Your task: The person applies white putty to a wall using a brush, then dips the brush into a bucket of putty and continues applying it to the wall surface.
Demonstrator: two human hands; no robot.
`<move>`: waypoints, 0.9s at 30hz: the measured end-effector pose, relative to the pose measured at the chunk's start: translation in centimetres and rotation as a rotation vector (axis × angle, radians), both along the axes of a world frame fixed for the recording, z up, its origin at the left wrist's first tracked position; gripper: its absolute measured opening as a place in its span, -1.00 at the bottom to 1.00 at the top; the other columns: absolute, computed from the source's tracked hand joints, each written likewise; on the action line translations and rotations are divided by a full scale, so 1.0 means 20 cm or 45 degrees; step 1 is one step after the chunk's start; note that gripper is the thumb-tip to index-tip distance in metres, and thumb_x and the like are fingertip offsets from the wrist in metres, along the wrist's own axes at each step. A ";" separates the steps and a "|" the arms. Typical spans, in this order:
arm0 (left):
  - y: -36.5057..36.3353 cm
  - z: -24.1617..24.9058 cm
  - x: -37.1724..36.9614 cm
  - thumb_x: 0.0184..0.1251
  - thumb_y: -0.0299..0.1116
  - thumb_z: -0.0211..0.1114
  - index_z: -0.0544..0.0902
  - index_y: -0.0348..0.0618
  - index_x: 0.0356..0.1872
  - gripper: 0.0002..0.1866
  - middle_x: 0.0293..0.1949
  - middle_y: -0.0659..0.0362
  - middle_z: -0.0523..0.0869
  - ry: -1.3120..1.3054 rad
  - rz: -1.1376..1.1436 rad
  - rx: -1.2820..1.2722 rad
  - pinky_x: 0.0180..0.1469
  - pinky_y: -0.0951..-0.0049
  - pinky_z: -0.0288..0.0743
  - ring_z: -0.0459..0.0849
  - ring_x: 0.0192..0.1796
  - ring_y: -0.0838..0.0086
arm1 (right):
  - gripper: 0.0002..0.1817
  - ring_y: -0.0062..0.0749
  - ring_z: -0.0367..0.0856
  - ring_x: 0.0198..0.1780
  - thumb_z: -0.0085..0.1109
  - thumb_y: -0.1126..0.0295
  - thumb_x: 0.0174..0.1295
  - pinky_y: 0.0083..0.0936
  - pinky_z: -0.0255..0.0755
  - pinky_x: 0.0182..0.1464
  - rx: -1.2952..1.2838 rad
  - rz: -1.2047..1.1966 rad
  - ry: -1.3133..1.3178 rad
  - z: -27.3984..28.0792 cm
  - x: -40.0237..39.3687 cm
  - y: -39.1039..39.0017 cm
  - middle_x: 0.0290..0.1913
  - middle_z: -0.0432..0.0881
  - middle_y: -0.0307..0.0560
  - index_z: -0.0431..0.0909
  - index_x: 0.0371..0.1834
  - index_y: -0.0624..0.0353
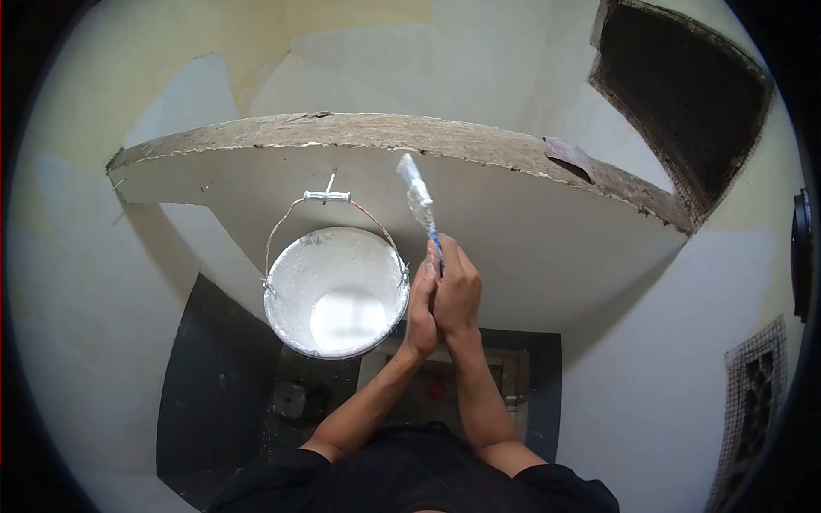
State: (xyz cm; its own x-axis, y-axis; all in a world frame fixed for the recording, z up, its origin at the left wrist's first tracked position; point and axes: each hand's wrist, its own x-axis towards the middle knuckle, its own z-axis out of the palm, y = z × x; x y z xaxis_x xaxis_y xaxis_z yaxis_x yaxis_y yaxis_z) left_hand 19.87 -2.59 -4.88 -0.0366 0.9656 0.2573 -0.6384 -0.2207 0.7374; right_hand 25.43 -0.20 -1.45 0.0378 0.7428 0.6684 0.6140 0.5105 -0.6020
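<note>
Both my hands are together in front of me, closed around the handle of a paint brush [416, 193]. The brush points up and away, its bristles coated in white paint, with a bit of blue on the handle. My left hand [422, 309] presses against the side of my right hand [456, 286], whose fingers wrap round the handle. Just left of my hands a bucket [282, 295] with white paint at its bottom hangs by its wire handle from a hook on the white wall face [513, 222].
A rough ledge [376, 130] curves across above the bucket, with a curled piece of sandpaper-like sheet [570, 157] on its right part. A dark opening [680, 94] lies at the upper right. Low on the right wall is a mesh-edged opening [754, 402].
</note>
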 end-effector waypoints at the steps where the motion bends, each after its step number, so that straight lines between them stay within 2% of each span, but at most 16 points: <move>1: 0.02 -0.01 -0.02 0.64 -0.14 -0.27 0.26 -0.32 0.50 -0.41 0.30 0.14 0.44 -0.037 0.016 -0.003 0.40 0.48 0.19 0.36 0.35 0.48 | -0.83 0.08 0.66 -0.29 0.04 0.35 0.47 -0.09 0.52 -0.23 -0.039 0.004 -0.047 0.02 -0.03 0.02 -0.28 0.64 0.06 0.52 -0.05 0.19; 4: 0.06 -0.01 -0.08 0.65 -0.14 -0.27 0.23 -0.33 0.52 -0.40 0.43 0.09 0.39 -0.087 0.019 -0.006 0.50 0.41 0.12 0.31 0.47 0.41 | -0.83 0.09 0.67 -0.29 0.01 0.31 0.50 -0.04 0.52 -0.24 -0.162 -0.004 -0.143 0.07 -0.09 0.06 -0.33 0.61 0.04 0.44 -0.17 0.19; 7: 0.04 0.05 -0.07 0.65 -0.12 -0.26 0.24 -0.33 0.51 -0.40 0.41 0.07 0.42 -0.013 0.019 -0.003 0.50 0.42 0.12 0.34 0.46 0.39 | -0.85 0.13 0.67 -0.28 0.02 0.33 0.48 -0.03 0.51 -0.26 -0.200 -0.097 -0.043 0.07 -0.08 0.07 -0.30 0.62 0.08 0.45 -0.14 0.20; 10: 0.06 0.01 -0.04 0.67 -0.09 -0.25 0.24 -0.31 0.51 -0.40 0.40 0.06 0.44 0.085 -0.079 0.024 0.48 0.44 0.17 0.38 0.44 0.41 | -0.86 0.18 0.66 -0.27 0.02 0.37 0.48 -0.02 0.50 -0.28 -0.106 -0.221 0.071 0.05 -0.02 0.03 -0.30 0.63 0.15 0.44 -0.17 0.23; 13: 0.05 0.00 0.01 0.66 -0.05 -0.24 0.25 -0.26 0.51 -0.40 0.46 0.06 0.37 0.046 -0.263 -0.013 0.55 0.36 0.08 0.31 0.50 0.34 | -0.87 0.20 0.66 -0.29 0.01 0.42 0.46 -0.03 0.49 -0.29 -0.148 -0.386 0.198 0.01 0.09 0.02 -0.33 0.64 0.21 0.45 -0.19 0.27; 14: 0.03 0.02 0.02 0.65 -0.01 -0.22 0.25 -0.25 0.51 -0.38 0.42 0.05 0.41 0.103 -0.260 -0.086 0.52 0.35 0.13 0.37 0.45 0.31 | -0.87 0.19 0.66 -0.30 0.01 0.43 0.46 -0.02 0.49 -0.28 -0.106 -0.446 0.198 0.01 0.12 0.01 -0.35 0.64 0.21 0.45 -0.20 0.29; 17: 0.06 -0.05 0.07 0.64 0.02 -0.20 0.26 -0.22 0.50 -0.37 0.39 0.06 0.43 0.069 -0.332 0.000 0.46 0.37 0.22 0.41 0.40 0.31 | -0.88 0.19 0.67 -0.29 0.02 0.43 0.46 -0.03 0.49 -0.28 -0.150 -0.488 0.215 0.00 0.18 -0.06 -0.34 0.65 0.21 0.48 -0.15 0.28; 20: 0.08 -0.08 0.09 0.66 0.00 -0.22 0.33 -0.17 0.46 -0.42 0.32 0.10 0.49 -0.004 -0.315 -0.050 0.39 0.41 0.30 0.47 0.33 0.39 | -0.88 0.12 0.67 -0.34 0.06 0.47 0.43 -0.13 0.49 -0.30 0.013 -0.426 0.206 -0.01 0.14 -0.10 -0.38 0.65 0.19 0.52 -0.10 0.27; 23: 0.09 -0.12 0.04 0.68 -0.08 -0.23 0.31 -0.24 0.46 -0.45 0.33 0.10 0.51 -0.225 -0.400 -0.126 0.45 0.42 0.25 0.45 0.39 0.43 | -0.85 0.16 0.68 -0.26 0.07 0.39 0.43 -0.05 0.52 -0.28 -0.032 -0.174 0.148 0.02 0.09 -0.06 -0.28 0.66 0.17 0.53 -0.07 0.23; 24: 0.08 -0.11 0.03 0.68 -0.08 -0.24 0.33 -0.24 0.46 -0.45 0.34 0.14 0.50 -0.270 -0.379 -0.122 0.45 0.44 0.26 0.44 0.38 0.47 | -0.84 0.15 0.68 -0.27 0.09 0.38 0.43 -0.06 0.53 -0.28 -0.011 -0.147 0.116 0.00 0.07 -0.02 -0.27 0.66 0.14 0.52 -0.07 0.22; 27: 0.06 -0.07 0.02 0.68 -0.07 -0.24 0.30 -0.26 0.47 -0.43 0.35 0.09 0.49 -0.191 -0.251 -0.105 0.44 0.42 0.27 0.45 0.38 0.43 | -0.85 0.16 0.68 -0.28 0.06 0.37 0.45 -0.06 0.53 -0.29 -0.079 -0.208 -0.010 0.01 0.07 0.04 -0.26 0.66 0.14 0.51 -0.08 0.22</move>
State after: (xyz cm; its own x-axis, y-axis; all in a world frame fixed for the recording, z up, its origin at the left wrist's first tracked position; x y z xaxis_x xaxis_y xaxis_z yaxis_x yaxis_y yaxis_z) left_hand 20.35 -1.40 -6.24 0.1227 0.9754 0.1831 -0.7668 -0.0239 0.6414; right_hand 26.84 0.55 -1.28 0.1566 0.7669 0.6223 0.6907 0.3654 -0.6241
